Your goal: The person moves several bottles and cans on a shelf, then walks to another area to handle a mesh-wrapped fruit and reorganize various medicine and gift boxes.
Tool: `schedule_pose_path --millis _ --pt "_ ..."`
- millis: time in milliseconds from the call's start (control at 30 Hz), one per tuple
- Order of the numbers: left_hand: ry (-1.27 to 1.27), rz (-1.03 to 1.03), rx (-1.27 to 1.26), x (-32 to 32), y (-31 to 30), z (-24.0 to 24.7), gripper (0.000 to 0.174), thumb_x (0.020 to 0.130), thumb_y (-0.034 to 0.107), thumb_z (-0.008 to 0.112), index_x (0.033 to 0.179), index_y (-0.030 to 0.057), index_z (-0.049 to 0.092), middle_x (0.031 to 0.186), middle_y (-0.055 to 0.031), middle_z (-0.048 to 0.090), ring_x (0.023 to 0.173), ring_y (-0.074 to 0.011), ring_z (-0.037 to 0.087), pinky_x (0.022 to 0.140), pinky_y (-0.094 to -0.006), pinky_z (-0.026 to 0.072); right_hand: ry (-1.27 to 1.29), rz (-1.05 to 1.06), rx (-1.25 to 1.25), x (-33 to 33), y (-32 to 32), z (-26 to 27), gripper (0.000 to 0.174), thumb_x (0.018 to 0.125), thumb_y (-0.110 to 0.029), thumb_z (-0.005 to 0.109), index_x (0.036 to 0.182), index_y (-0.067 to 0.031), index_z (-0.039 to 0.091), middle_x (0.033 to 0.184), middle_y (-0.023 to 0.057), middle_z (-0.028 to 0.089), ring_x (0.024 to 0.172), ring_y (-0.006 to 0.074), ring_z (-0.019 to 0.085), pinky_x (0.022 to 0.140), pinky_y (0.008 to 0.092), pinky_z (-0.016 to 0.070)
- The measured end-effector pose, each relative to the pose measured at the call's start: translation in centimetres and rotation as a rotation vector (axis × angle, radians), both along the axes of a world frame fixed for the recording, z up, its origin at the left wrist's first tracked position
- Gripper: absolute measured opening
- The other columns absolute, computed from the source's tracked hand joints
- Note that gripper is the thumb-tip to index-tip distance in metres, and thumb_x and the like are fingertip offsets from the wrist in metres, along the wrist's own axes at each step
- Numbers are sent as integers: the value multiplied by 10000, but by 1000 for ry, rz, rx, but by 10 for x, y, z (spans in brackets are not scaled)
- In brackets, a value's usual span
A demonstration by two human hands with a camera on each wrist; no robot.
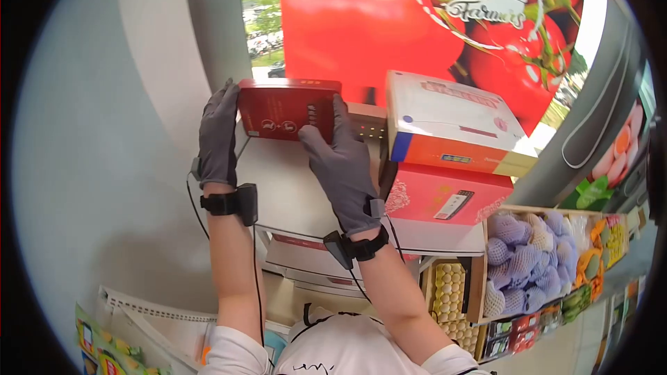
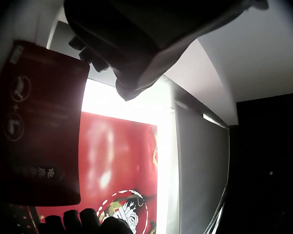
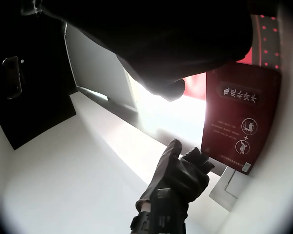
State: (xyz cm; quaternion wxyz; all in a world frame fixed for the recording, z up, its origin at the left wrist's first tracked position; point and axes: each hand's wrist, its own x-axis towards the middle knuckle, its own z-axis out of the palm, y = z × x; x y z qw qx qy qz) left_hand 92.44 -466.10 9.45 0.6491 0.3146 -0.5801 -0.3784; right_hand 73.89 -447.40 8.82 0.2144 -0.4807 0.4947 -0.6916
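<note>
A dark red flat box (image 1: 278, 111) with gold and white print stands upright at the back of a white shelf, its printed face toward me. My gloved left hand (image 1: 219, 135) lies along the box's left side with its fingers extended upward. On the opposite side, my gloved right hand (image 1: 342, 170) has a finger along the right edge and its thumb in front of the lower right part. The left fingertips (image 3: 198, 156) show close to a box corner in the right wrist view. In the left wrist view, the right hand's fingertips (image 2: 71, 220) appear just past the box's edge.
A white and orange carton (image 1: 455, 125) sits on a pink box (image 1: 445, 194) right of my right hand. A grey wall (image 1: 139, 167) rises at the left. Behind the shelf hangs a red tomato poster (image 1: 361, 21). Net-wrapped fruit (image 1: 524, 257) and eggs (image 1: 450, 288) lie at lower right.
</note>
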Motion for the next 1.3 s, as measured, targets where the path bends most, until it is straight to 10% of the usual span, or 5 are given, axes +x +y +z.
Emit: schedule_pose_path --millis 400,467,500,800,1300 --pt "-825 405 -494 2 -81 -41 536 1157 354 724 1603 62 669 1494 -291 764 1369 -477 737 1127 -492 598 1054 -680 -131 -41 -63 -52 626 1203 -268 733 1725 15 535 1436 269 762 1109 220 823 959 290 653" --pt "-1148 508 -377 0 -49 -16 576 1157 386 715 1630 64 657 1501 -290 763 1380 -487 733 1138 -487 593 491 -304 -92 -25 -53 -37 645 1206 -320 737 1727 4 540 1428 240 770 1110 200 804 967 289 635" --pt "-828 356 -145 -5 -32 0 523 1198 416 672 1608 93 711 1517 -253 767 1413 -399 723 1190 -457 557 -69 17 -24 -19 -47 -27 666 1208 -372 740 1729 -7 545 1420 212 779 1111 181 784 975 288 616" --pt "-25 -234 197 1 -24 -2 763 1157 536 680 1689 -10 631 1555 -217 745 1455 -325 699 1216 -394 542 119 -182 323 -8 -43 2 880 1165 -487 786 1828 -29 431 1363 102 782 1120 162 701 1009 304 552" --pt "134 147 134 -7 43 8 551 1183 479 701 1367 -34 779 1269 -154 804 1095 -264 745 1027 -419 595 -228 152 -29 18 10 6 908 1118 -215 856 1851 -11 361 1420 94 751 1116 122 714 967 251 572"
